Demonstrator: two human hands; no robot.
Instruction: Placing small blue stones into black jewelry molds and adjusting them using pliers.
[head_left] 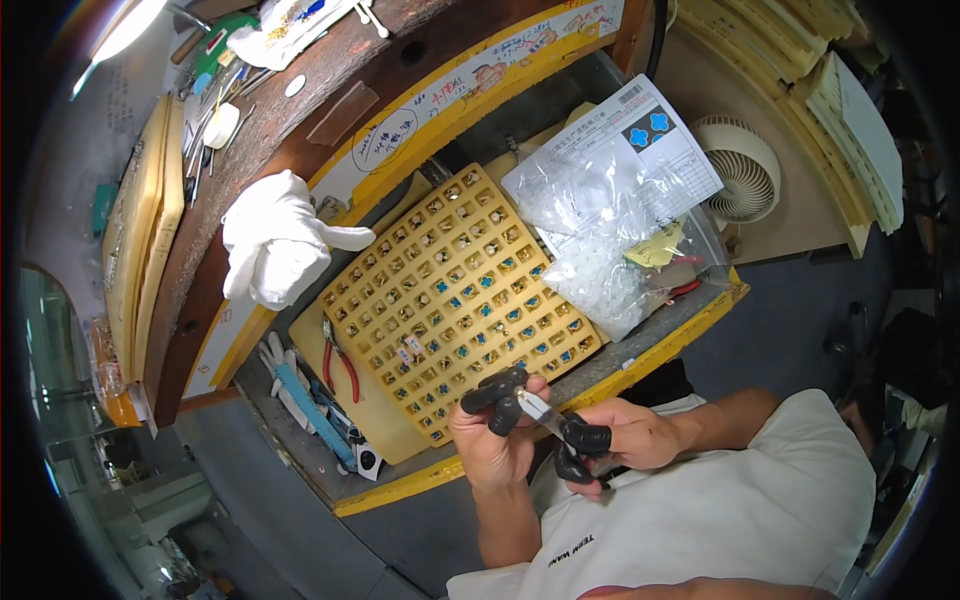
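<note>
My left hand (493, 440) and my right hand (632, 436) meet just over the drawer's front edge, with black covers on several fingers. The right one is closed on the lower end of a slim, flat, silver-white tool (537, 406); its exact kind is unclear. At the tool's upper tip, the left fingers are pinched together, and whatever lies between them is too small to name. Just beyond them, a yellow tray (440, 268) has rows of square pockets holding small gold-coloured pieces, several with blue clover shapes.
Red-handled cutters (341, 362) lie left of the pockets. A clear plastic bag (600, 265) and a printed sheet (690, 165) cover the drawer's right side. White gloves or cloth (278, 240) hang at the bench edge. A round fan (742, 170) stands at right.
</note>
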